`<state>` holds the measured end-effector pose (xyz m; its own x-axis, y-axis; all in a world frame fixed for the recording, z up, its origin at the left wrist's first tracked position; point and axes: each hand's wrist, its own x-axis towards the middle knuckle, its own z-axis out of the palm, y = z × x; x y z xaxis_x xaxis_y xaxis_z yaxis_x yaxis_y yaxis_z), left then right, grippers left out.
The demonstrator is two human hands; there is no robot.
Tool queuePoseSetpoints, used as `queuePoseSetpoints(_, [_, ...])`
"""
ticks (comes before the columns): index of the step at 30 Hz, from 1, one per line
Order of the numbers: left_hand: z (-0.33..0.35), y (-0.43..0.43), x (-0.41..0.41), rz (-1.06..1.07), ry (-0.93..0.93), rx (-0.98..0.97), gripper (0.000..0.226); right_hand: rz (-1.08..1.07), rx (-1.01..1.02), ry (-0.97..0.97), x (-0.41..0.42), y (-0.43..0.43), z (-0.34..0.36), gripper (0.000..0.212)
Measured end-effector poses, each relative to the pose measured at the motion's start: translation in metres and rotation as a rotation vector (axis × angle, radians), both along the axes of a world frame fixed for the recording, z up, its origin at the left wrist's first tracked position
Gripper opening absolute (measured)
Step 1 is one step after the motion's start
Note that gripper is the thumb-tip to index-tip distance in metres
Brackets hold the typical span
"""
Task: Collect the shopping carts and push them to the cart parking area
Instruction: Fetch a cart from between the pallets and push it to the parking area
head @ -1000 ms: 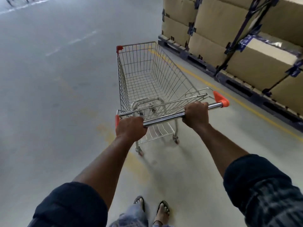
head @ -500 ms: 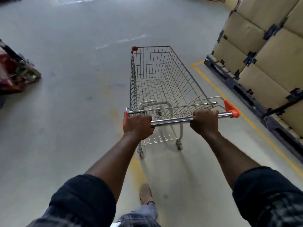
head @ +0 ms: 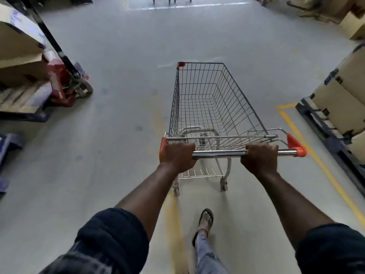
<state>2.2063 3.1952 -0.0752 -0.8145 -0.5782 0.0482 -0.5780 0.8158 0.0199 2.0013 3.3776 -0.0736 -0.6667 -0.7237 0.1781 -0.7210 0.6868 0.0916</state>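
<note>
A wire shopping cart (head: 209,101) with orange corner caps stands on the grey floor just ahead of me, its basket holding nothing. My left hand (head: 176,157) grips the left end of the chrome handle bar (head: 219,153). My right hand (head: 259,159) grips the bar nearer its right end. At the far top of the view, wheels and legs of more carts (head: 169,0) show beyond a white floor line.
A red pallet jack (head: 67,84) under a pallet of cardboard boxes (head: 17,56) stands at the left. Boxes on dark pallets (head: 339,107) line the right, edged by a yellow floor line (head: 316,155). An open lane of floor runs ahead.
The cart and I have swung left, away from the box stack on the right. The pallet jack on the left and the far carts have come into view. Both hands keep their grip.
</note>
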Motion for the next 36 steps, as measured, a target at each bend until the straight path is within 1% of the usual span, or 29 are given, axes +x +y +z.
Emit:
queuePoseSetpoints(2, [0.001, -0.034, -0.016, 0.007, -0.014, -0.034, 0.047, 0.025, 0.011, 0.002, -0.020, -0.036, -0.002, 0.024])
queuePoseSetpoints(4, [0.001, -0.074, -0.033, 0.014, -0.033, -0.052, 0.051, 0.021, 0.031, 0.007, -0.042, -0.077, -0.006, 0.017])
queuePoseSetpoints(8, [0.010, -0.160, -0.068, 0.051, -0.037, 0.009, 0.048, 0.044, 0.054, -0.014, -0.081, -0.165, -0.010, 0.011])
queuePoseSetpoints(10, [0.014, -0.201, -0.085, 0.082, -0.041, 0.036, 0.039, 0.082, 0.031, -0.025, -0.098, -0.204, -0.008, 0.009])
queuePoseSetpoints(13, [0.009, -0.258, -0.109, 0.149, -0.053, 0.013, 0.011, 0.159, -0.001, -0.051, -0.123, -0.260, -0.008, 0.009])
queuePoseSetpoints(14, [0.008, -0.275, -0.117, 0.193, -0.051, -0.002, 0.010, 0.171, 0.006, -0.072, -0.132, -0.279, -0.009, 0.009])
queuePoseSetpoints(16, [0.004, -0.304, -0.137, 0.281, -0.048, -0.037, 0.013, 0.173, 0.011, -0.099, -0.150, -0.316, -0.011, 0.009])
queuePoseSetpoints(19, [-0.003, -0.345, -0.168, 0.403, -0.079, -0.033, 0.016, 0.200, 0.005, -0.137, -0.174, -0.364, -0.010, 0.009])
queuePoseSetpoints(22, [-0.004, -0.388, -0.195, 0.463, -0.114, -0.018, 0.017, 0.227, -0.020, -0.146, -0.201, -0.411, -0.010, 0.008])
queuePoseSetpoints(25, [-0.003, -0.439, -0.220, 0.469, -0.137, -0.013, 0.017, 0.234, -0.034, -0.141, -0.226, -0.466, -0.013, 0.010])
queuePoseSetpoints(29, [-0.005, -0.522, -0.255, 0.467, -0.121, -0.037, 0.017, 0.221, -0.070, -0.112, -0.256, -0.547, -0.018, 0.010])
queuePoseSetpoints(32, [-0.002, -0.590, -0.278, 0.449, -0.123, 0.014, 0.018, 0.198, -0.069, -0.118, -0.277, -0.611, -0.020, 0.011])
queuePoseSetpoints(34, [-0.001, -0.637, -0.293, 0.409, -0.088, 0.049, 0.018, 0.196, -0.095, -0.111, -0.290, -0.652, -0.019, 0.010])
queuePoseSetpoints(35, [-0.001, -0.661, -0.299, 0.388, -0.053, 0.075, 0.024, 0.197, -0.116, -0.105, -0.297, -0.672, -0.019, 0.009])
queuePoseSetpoints(36, [-0.001, -0.685, -0.306, 0.365, -0.019, 0.102, 0.036, 0.196, -0.136, -0.101, -0.303, -0.692, -0.019, 0.009])
